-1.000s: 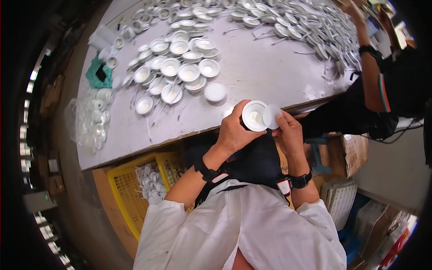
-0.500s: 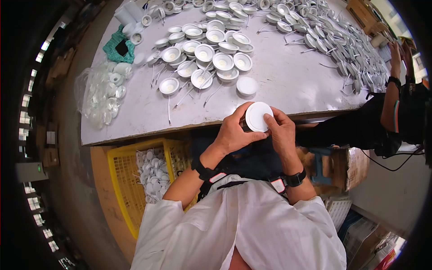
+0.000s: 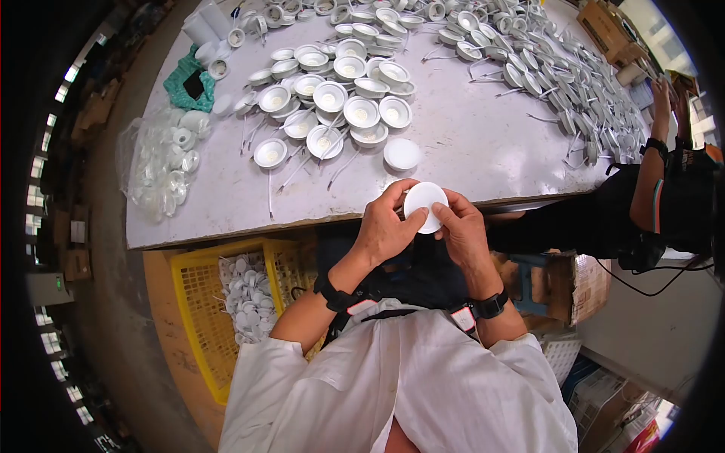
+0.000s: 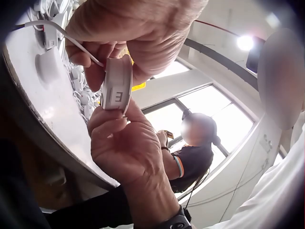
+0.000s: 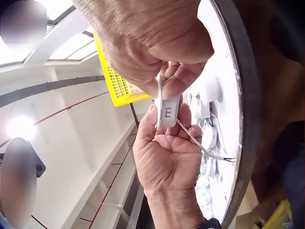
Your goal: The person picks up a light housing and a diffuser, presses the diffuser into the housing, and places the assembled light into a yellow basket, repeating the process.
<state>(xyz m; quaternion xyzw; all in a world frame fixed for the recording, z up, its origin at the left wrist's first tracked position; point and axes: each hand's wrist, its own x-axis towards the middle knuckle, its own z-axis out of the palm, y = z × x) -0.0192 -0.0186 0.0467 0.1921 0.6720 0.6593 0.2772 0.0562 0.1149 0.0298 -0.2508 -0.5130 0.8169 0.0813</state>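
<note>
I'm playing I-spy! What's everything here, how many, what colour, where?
held light: one, white, between hands
cable: one, white, off held light
single light: one, white, table's front
bowl-shaped lights: many, white, mid-table
far lights: many, white, table's right
table: one, whitish, ahead
cloth: one, green, table's left
bag: one, clear, table's left edge
crate: one or more, yellow, below table
discs: many, white, inside crate
boxes: at least two, brown, right side
other person: one, dark clothes, right
shirt: one, white, on body
wristbands: two, black, one per wrist
left hand: one, bare, holding the light
right hand: one, bare, holding the light
</note>
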